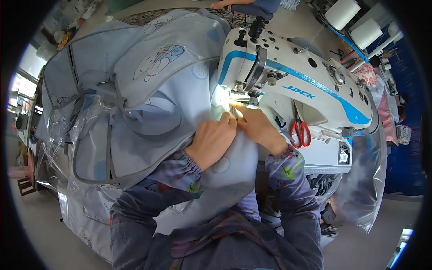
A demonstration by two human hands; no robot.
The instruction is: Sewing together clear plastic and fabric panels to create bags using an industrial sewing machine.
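A white and blue sewing machine (288, 74) stands at centre right, its lamp shining on the needle area. Pale grey fabric with printed cartoon animals (171, 101) spreads over the left side and runs under the machine's head. My left hand (213, 140) is closed on the fabric just in front of the needle area, fingertips pinching it. Beside it, my right hand (261, 128) holds the same fabric, its fingers reaching up close to the presser foot. Glare and the fingers hide the stitching spot.
Red-handled scissors (300, 133) lie on the machine bed, right of my right hand. White thread cones (343, 14) stand on a rack at the back right. Clear plastic sheeting (58, 144) hangs at the left. A silvery sheet (362, 180) drapes over the right side. Another person (252, 6) sits beyond.
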